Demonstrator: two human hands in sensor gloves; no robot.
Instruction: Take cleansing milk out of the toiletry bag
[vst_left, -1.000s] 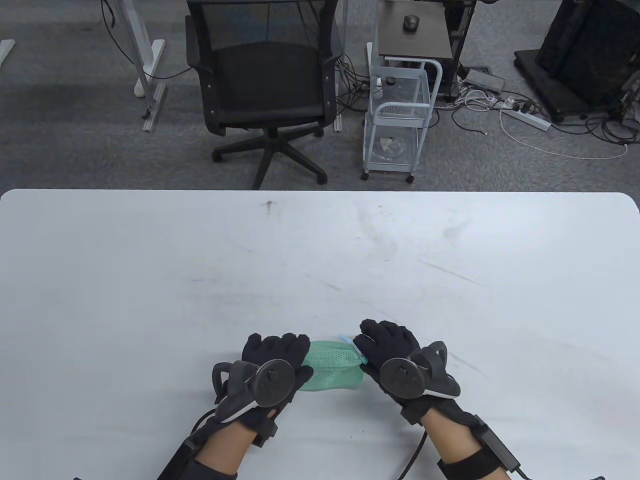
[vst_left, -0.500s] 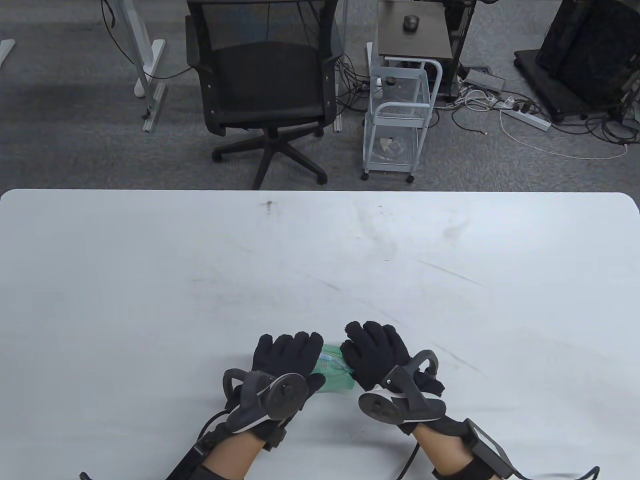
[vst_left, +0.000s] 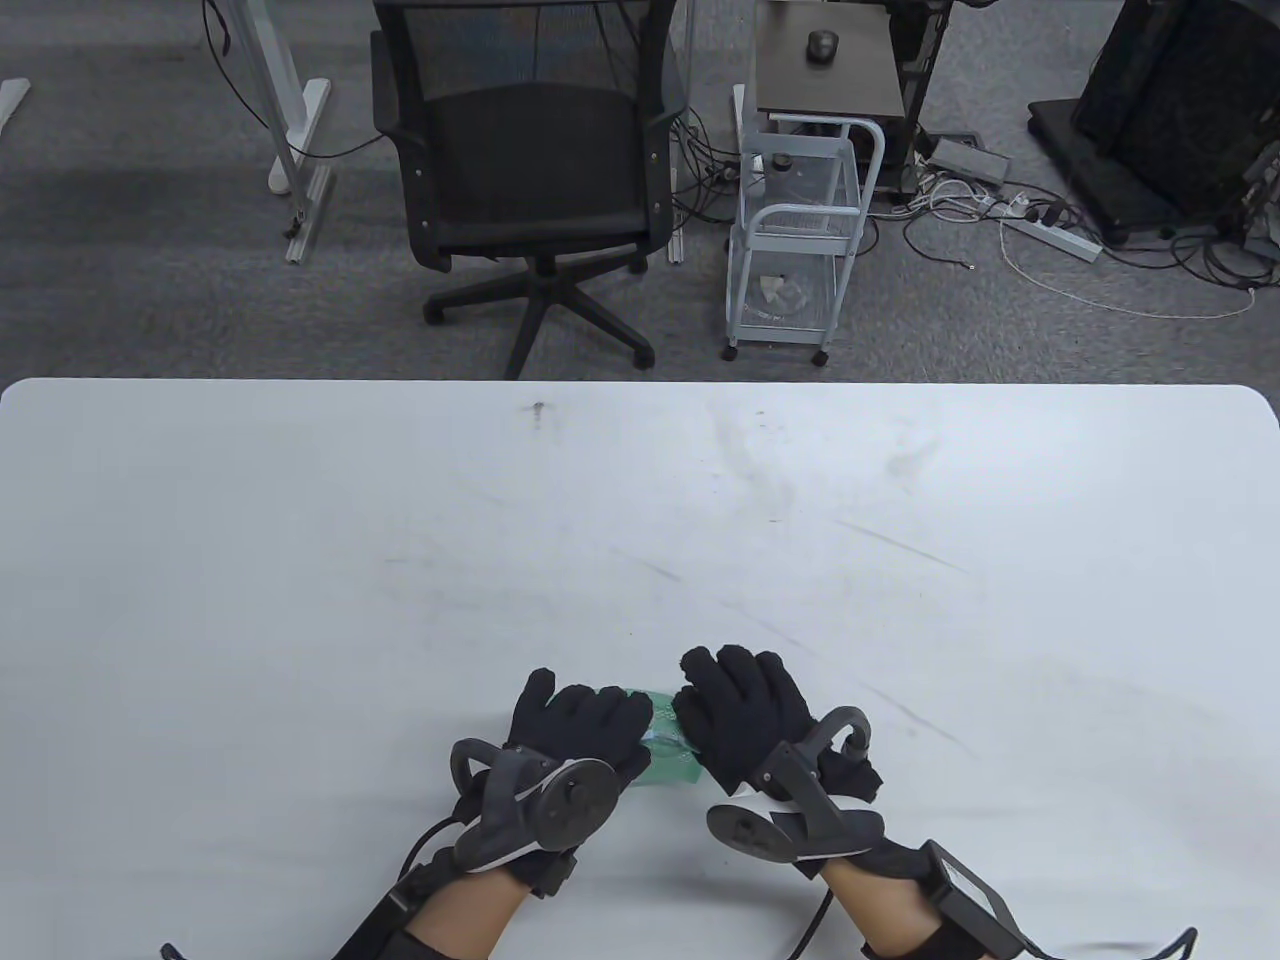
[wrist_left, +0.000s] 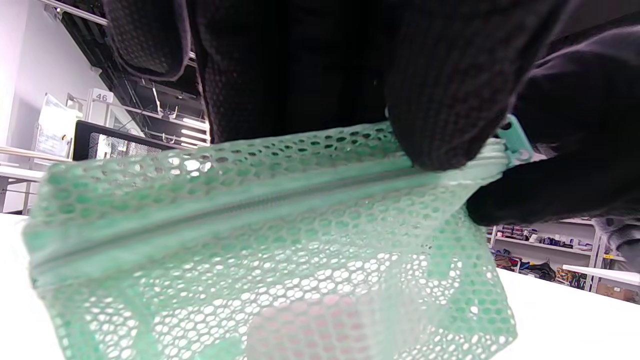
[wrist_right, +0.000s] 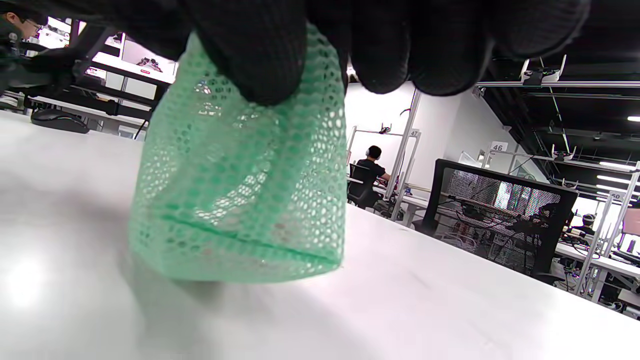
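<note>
While gripped, toiletry bag (vst_left: 665, 745) between hands (vst_left: 745, 715)

A white table (vst_left: 640, 520) stands on grey carpet (vst_left: 150, 260). Beyond it are a black mesh office chair (vst_left: 530, 170), a white wire trolley (vst_left: 800, 240), and tangled cables (vst_left: 1080, 250) by a power strip (vst_left: 1050, 238).

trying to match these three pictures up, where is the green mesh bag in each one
Table view: the green mesh bag shows as a sliver between the left hand and right hand, near the bottom edge.
Left wrist view: it fills the lower frame.
Right wrist view: left of centre, hanging from the fingers.
Shared landmark: the white table.
</note>
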